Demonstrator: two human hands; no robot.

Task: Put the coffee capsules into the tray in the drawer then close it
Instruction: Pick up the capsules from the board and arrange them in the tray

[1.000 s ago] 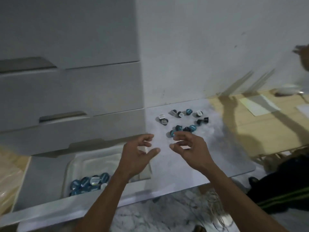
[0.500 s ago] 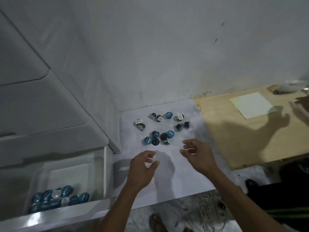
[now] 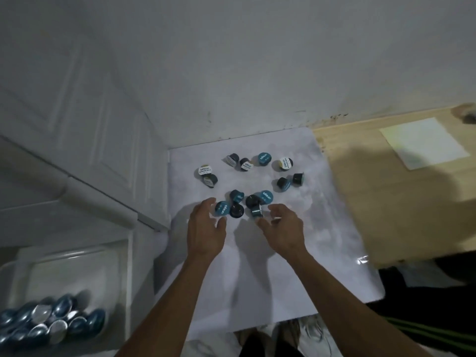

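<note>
Both hands, left hand [image 3: 206, 229] and right hand [image 3: 284, 228], hover with fingers spread apart, empty, at the near edge of the scattered coffee capsules [image 3: 253, 181]; the tray [image 3: 77, 256] sits near left.

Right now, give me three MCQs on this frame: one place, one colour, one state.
1. Where does the tray with stored capsules sit?
A. on the wooden board
B. in the open drawer at lower left
C. against the wall behind the loose capsules

2. What colour is the surface under the loose capsules?
A. white
B. red
C. black

3. What state are the hands in?
A. both shut on capsules
B. left hand in the drawer
C. both open, next to the nearest capsules

Key: 1 B, the tray lies inside the drawer at lower left. 2 A, the capsules lie on a white sheet beside the wooden board. 3 C, the left hand and right hand have spread fingers flanking the near cluster, nothing gripped.
</note>
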